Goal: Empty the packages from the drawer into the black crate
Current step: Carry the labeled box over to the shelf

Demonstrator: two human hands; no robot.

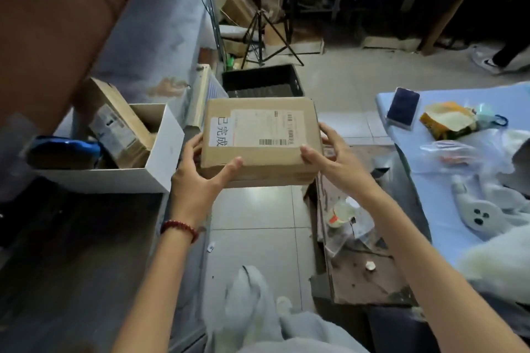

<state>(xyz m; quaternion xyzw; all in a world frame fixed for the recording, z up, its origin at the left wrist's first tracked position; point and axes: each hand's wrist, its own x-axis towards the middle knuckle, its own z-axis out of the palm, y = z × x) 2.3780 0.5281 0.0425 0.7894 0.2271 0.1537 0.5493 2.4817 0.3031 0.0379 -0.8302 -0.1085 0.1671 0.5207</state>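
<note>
A brown cardboard package [259, 137] with a white shipping label is held in mid-air over the tiled floor. My left hand [198, 172] grips its near left corner, thumb on the front face. My right hand [329, 152] grips its right side. The black crate [262, 82] stands on the floor just beyond the package. At the left, the white drawer [160, 157] is pulled out and holds another labelled cardboard package [120, 126] tilted on end and a blue bag [71, 149].
A blue-covered table [430, 209] at the right carries a phone [403, 106], food wrappers and plastic bags. A low dirty board with a cup [342, 213] lies between table and floor. A tripod [262, 28] stands behind the crate. My legs are below.
</note>
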